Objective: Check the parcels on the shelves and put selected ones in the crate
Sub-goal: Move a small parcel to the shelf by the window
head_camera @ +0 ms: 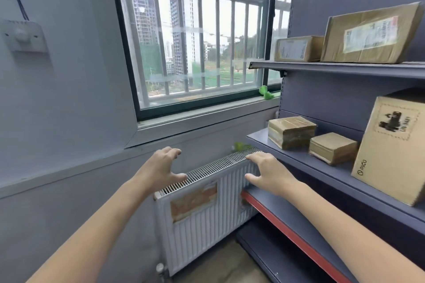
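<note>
Well right of both hands' spread, empty fingers (253, 157), the taped parcels (292, 132) sit on the shelf (259, 140).

A shelving unit (322, 89) is standing at the right, a window (195, 37) behind and to its left. Two parcels (299, 48) are sitting on the upper shelf, three boxes (292, 132) on the middle shelf. A radiator (207, 202) is sitting under the window, with two hands (161, 167) hovering before it.
</note>
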Action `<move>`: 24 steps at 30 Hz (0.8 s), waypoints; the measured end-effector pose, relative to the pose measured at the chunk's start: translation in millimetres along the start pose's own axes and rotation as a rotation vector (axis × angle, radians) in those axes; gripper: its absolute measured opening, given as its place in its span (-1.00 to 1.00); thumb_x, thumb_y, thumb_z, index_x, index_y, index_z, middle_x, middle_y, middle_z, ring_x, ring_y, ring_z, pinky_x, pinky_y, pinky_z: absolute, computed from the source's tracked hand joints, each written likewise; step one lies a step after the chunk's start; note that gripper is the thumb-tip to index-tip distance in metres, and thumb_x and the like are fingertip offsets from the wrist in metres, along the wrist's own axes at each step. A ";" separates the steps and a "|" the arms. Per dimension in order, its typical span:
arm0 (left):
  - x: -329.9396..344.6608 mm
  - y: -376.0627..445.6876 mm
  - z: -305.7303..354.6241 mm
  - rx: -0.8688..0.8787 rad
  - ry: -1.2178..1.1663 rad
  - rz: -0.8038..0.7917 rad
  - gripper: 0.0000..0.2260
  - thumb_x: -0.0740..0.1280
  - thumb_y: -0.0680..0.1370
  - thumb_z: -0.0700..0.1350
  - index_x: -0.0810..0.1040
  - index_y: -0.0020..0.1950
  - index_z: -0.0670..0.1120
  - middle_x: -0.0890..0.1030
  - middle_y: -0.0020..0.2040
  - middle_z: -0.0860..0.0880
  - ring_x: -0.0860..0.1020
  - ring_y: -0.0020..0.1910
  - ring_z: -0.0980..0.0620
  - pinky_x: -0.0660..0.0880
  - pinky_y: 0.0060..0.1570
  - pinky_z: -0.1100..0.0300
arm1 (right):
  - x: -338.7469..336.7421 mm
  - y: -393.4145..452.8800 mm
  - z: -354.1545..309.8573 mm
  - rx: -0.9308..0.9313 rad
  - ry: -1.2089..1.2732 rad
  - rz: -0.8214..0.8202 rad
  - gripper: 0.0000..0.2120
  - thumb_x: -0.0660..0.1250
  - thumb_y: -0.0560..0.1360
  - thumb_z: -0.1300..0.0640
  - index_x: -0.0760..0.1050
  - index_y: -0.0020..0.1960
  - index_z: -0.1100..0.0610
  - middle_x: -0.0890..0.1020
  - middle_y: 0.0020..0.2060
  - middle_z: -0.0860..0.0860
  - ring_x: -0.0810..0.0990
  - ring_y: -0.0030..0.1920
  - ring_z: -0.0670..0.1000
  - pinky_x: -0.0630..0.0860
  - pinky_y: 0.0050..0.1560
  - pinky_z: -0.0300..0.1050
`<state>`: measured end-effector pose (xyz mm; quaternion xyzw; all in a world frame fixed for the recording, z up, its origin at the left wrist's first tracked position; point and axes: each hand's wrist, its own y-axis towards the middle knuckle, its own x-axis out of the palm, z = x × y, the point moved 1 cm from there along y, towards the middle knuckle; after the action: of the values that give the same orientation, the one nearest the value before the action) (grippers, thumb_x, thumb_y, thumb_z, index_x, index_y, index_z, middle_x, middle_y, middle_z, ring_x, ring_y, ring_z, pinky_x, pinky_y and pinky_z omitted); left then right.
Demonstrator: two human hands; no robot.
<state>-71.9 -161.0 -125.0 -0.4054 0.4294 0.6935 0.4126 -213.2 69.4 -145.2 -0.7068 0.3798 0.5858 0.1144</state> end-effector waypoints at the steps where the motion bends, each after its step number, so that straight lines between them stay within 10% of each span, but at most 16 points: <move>1: 4.9 13.6 -2.8 0.022 -0.012 -0.009 -0.33 0.43 0.42 0.07 0.27 0.43 -0.13 0.42 0.31 -0.04 0.37 0.29 0.02 0.32 0.29 0.19 | 3.1 8.2 2.8 0.022 -0.010 -0.003 -0.47 0.30 0.48 0.03 0.31 0.40 0.14 0.42 0.33 0.03 0.34 0.34 0.03 0.27 0.32 -0.15; 24: 174.9 376.4 71.4 0.512 0.071 -0.164 -0.39 0.30 0.48 0.12 0.25 0.44 -0.11 0.41 0.31 -0.03 0.34 0.31 -0.02 0.31 0.26 0.19 | 29.3 190.5 220.8 0.497 -0.063 0.063 -0.52 0.29 0.45 0.01 0.35 0.30 0.19 0.42 0.28 0.08 0.33 0.30 0.07 0.35 0.27 -0.05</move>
<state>-491.1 -164.8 -165.4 -0.3454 0.5709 0.5117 0.5413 -503.9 61.0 -181.6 -0.6260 0.5303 0.4995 0.2781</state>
